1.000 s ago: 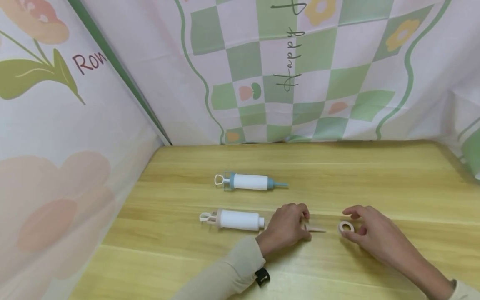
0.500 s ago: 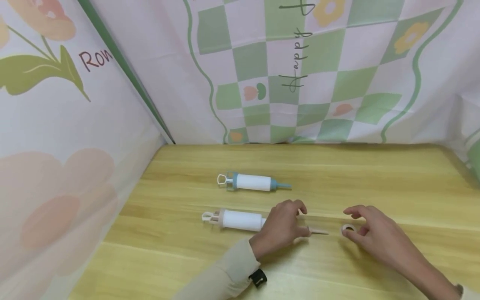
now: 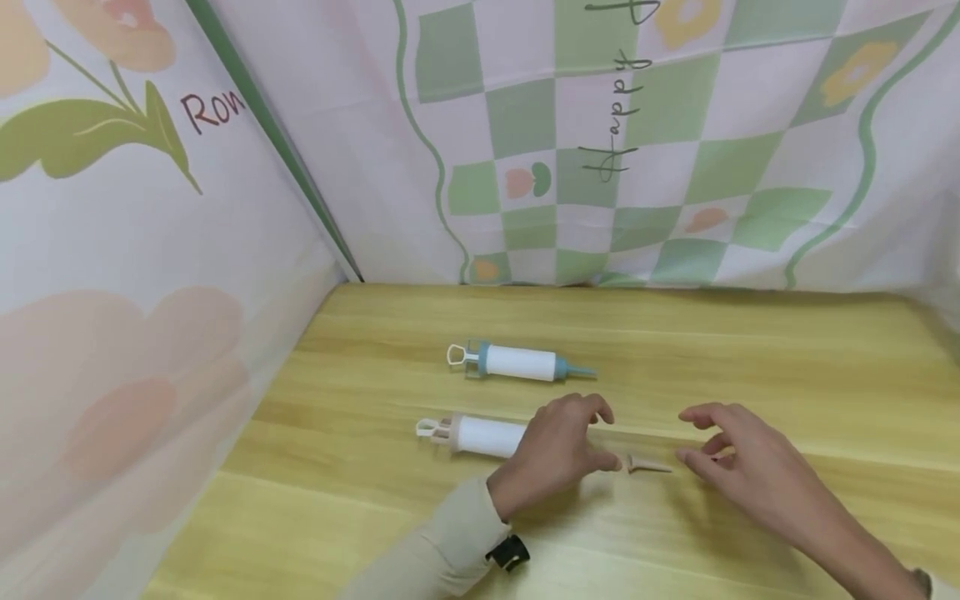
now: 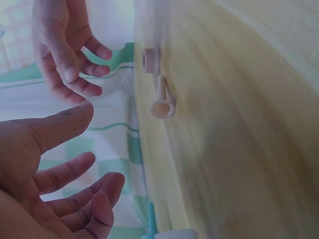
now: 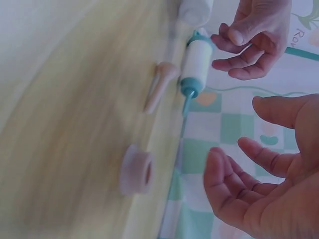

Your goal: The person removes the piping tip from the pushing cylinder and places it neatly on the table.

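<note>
My left hand (image 3: 558,446) hovers over the table with loosely bent fingers and nothing in its grasp. Just right of its thumb lies a beige pointed nozzle (image 3: 648,467), whose open round end shows in the left wrist view. My right hand (image 3: 757,467) is raised too, fingers apart and holding nothing. Below it, a beige flanged ring (image 5: 137,172) rests on the wood in the right wrist view; the right hand mostly hides it in the head view. A white syringe-like tube with a beige collar (image 3: 487,435) lies partly behind the left hand.
Farther back lies a similar white tube with blue ends (image 3: 521,363), its thin blue tip pointing right. A printed curtain (image 3: 585,167) hangs along the table's (image 3: 787,350) rear edge, and another sheet (image 3: 150,333) covers the left side.
The left hand has drawn back from the nozzle, which now lies apart from the thumb. The ring, earlier seen by the right thumb, is now mostly hidden. The head view has shifted slightly.
</note>
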Tool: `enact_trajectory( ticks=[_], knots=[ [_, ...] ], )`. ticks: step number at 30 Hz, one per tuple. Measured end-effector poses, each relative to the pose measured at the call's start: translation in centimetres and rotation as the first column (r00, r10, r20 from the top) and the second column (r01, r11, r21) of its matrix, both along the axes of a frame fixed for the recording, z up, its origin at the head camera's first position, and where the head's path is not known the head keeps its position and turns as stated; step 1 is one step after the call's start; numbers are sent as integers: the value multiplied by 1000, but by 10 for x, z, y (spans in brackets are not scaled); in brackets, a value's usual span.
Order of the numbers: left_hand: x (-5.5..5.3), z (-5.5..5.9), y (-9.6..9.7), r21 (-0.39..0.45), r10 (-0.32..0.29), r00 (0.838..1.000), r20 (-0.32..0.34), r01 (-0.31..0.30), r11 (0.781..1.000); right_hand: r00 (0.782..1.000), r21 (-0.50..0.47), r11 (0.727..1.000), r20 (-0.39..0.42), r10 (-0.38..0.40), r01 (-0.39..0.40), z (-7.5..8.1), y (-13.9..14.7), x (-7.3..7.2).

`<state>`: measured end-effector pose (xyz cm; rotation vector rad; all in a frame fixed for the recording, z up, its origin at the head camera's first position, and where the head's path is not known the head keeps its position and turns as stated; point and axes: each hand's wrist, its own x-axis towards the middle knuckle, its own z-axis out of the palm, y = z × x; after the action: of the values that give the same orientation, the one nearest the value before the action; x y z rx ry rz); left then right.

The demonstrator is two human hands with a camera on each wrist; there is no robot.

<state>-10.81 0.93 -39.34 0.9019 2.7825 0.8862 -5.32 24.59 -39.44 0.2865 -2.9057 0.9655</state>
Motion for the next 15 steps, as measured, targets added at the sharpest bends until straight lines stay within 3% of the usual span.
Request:
enact_trajectory(
  ticks=[10,15],
  knots=[
    [-8,19,-12,2,34,999,-1,-34,999,994,-34,997,-88,64,-67,17,-16,-3],
    [-15,27,-24,-3,53,999,12,-53,999,993,-27,996,-92,79,-82,23,-25,-9]
  ],
)
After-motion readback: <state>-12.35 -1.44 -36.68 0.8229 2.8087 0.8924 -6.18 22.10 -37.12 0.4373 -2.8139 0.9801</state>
